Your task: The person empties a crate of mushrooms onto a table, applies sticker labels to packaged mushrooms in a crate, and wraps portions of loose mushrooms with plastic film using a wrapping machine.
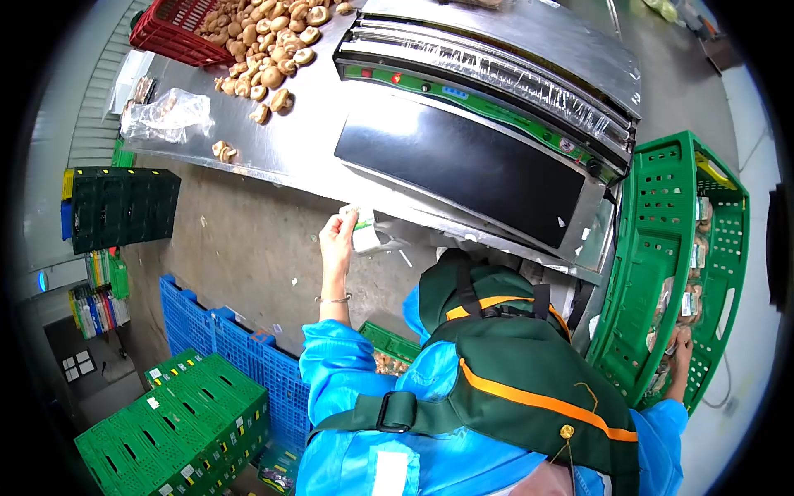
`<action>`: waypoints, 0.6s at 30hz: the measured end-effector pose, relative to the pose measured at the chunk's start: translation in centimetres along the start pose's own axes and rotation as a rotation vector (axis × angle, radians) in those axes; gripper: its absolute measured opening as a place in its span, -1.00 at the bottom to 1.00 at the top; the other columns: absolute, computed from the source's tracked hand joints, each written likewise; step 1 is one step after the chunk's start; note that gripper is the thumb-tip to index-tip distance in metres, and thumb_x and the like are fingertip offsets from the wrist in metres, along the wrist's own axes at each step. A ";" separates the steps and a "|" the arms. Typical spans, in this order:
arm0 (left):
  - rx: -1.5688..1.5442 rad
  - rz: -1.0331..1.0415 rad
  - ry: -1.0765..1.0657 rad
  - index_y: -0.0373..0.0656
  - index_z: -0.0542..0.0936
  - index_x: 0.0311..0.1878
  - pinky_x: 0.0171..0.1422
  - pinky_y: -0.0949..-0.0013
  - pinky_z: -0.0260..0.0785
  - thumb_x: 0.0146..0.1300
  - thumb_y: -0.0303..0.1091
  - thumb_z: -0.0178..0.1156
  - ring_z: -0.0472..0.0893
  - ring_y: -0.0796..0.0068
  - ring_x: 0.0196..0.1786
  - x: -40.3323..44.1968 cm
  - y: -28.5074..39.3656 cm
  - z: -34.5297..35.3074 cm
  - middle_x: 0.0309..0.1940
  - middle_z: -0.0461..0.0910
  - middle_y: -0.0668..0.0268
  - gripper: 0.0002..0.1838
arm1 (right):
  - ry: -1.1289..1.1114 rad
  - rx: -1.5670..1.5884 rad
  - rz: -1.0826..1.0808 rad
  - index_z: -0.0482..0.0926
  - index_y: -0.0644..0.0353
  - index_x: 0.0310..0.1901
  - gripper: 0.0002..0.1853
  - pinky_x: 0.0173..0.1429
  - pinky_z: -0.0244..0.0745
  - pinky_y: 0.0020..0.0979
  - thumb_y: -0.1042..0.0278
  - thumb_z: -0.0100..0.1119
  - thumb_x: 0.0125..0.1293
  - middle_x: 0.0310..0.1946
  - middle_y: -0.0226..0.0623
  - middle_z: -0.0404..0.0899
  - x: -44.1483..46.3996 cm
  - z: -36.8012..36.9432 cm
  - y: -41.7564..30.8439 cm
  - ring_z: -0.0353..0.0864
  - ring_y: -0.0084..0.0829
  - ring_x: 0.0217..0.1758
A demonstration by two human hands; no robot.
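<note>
My left hand [335, 240] is raised in front of the steel table, its thumb and fingers pinched on a white label [365, 233] with a green edge. At the far right, my right hand [681, 350] reaches into a green crate [648, 248] and grips a wrapped pack of mushrooms [662, 369]. The hand partly hides that pack. More wrapped mushroom packs [690, 302] stand in a row in the same crate, with white labels on them.
A wrapping machine [463, 165] with a black plate sits on the steel table [310, 116]. Loose mushrooms [269, 50] spill beside a red crate [178, 37]. A plastic bag [174, 116] lies at the left. Green crates [178, 422] and a blue pallet [240, 351] stand behind.
</note>
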State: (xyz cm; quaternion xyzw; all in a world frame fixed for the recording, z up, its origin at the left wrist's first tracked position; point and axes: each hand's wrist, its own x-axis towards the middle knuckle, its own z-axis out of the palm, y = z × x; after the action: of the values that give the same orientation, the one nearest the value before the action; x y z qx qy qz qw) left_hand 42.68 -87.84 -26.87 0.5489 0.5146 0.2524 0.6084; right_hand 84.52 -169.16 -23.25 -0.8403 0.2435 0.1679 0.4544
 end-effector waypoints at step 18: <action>0.356 0.662 -0.027 -0.33 0.39 -0.03 -0.05 0.45 0.32 0.24 -0.35 0.06 0.43 0.50 -0.15 -2.9 15.5 12.6 -0.16 0.45 0.21 -0.70 | 0.275 -0.317 0.029 0.44 0.37 -0.02 -0.49 0.16 0.24 -0.33 0.04 -0.08 0.22 -0.03 0.00 0.46 -9.9 -0.1 -5.4 0.42 -0.24 0.05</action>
State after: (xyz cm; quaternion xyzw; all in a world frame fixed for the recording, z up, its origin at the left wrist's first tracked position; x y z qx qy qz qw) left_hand 57.07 -91.30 -13.14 0.7861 0.3369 0.3346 0.3957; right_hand 79.40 -164.22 -14.52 -0.9127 0.2860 0.0943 0.2763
